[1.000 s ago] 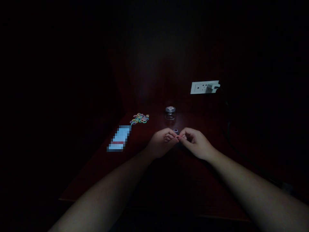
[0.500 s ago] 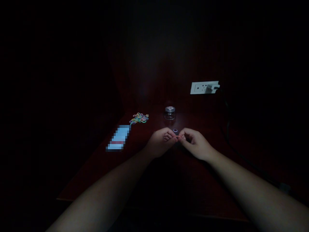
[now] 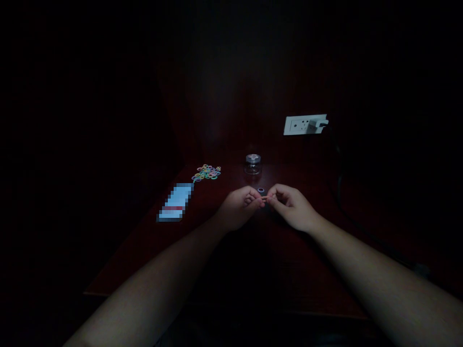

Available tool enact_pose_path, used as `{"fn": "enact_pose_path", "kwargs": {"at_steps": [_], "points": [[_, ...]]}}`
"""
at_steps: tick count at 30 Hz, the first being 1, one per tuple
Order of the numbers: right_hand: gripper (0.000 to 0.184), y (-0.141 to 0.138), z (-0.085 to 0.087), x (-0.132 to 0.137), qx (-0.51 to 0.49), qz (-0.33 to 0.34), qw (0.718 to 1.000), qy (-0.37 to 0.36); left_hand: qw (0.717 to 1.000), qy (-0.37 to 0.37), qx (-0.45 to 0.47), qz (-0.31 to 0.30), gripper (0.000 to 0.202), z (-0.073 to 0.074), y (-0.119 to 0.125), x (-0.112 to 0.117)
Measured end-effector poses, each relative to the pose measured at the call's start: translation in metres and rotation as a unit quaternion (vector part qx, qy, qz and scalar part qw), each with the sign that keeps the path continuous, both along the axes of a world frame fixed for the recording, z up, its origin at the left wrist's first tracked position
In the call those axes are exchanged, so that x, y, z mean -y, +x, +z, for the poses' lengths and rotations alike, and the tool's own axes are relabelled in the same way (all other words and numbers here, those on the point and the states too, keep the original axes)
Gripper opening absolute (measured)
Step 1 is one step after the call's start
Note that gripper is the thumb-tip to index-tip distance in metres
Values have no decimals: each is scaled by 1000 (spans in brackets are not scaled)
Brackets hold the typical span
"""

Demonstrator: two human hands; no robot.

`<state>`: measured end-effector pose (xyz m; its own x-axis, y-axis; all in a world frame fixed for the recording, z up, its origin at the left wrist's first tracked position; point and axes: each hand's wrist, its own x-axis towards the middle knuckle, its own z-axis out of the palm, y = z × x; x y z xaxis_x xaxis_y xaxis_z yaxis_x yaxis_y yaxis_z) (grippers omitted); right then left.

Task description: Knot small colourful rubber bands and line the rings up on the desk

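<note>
Between my two hands a small orange hair tie (image 3: 265, 198) is stretched, pinched at each end by fingertips. My left hand (image 3: 241, 206) grips its left side with thumb and forefinger, the other fingers curled. My right hand (image 3: 292, 206) pinches the right side the same way. Just beyond my fingertips a purple hair tie (image 3: 261, 190) lies flat on the dark red table (image 3: 152, 255). Farther back stands a small clear jar (image 3: 252, 166) with its lid on.
A loose pile of pastel hair ties (image 3: 206, 173) lies at the back left, beside a phone (image 3: 175, 202) with a lit, blurred screen. On the back wall is a white socket (image 3: 305, 125) with a plug in it; a dark cable (image 3: 342, 202) runs down the right side.
My hands have moved slightly apart, and the orange hair tie between them looks more stretched. The whole scene has shifted a little upward in view.
</note>
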<state>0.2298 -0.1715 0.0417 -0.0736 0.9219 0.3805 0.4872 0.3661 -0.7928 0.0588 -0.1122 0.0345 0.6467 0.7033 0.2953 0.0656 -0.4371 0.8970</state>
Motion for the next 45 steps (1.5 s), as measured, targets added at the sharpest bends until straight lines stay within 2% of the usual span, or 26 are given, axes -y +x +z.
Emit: {"fn": "enact_pose_path", "kwargs": {"at_steps": [10,18,30,38,45], "points": [[17,-3,1,1,-29,12,999,-6,1000,6,2,-1,20,3,-1,3],[18,-3,0,1,-45,34,998,-10,999,24,-8,25,18,2,-1,1],[18,-1,-1,1,-40,26,999,-15,1000,-13,22,10,17,4,-1,2],[16,0,1,1,-42,29,999,-12,997,-53,50,-27,16,2,-1,-1],[17,1,4,1,-69,33,997,-10,999,-34,4,-4,14,6,-2,1]]}}
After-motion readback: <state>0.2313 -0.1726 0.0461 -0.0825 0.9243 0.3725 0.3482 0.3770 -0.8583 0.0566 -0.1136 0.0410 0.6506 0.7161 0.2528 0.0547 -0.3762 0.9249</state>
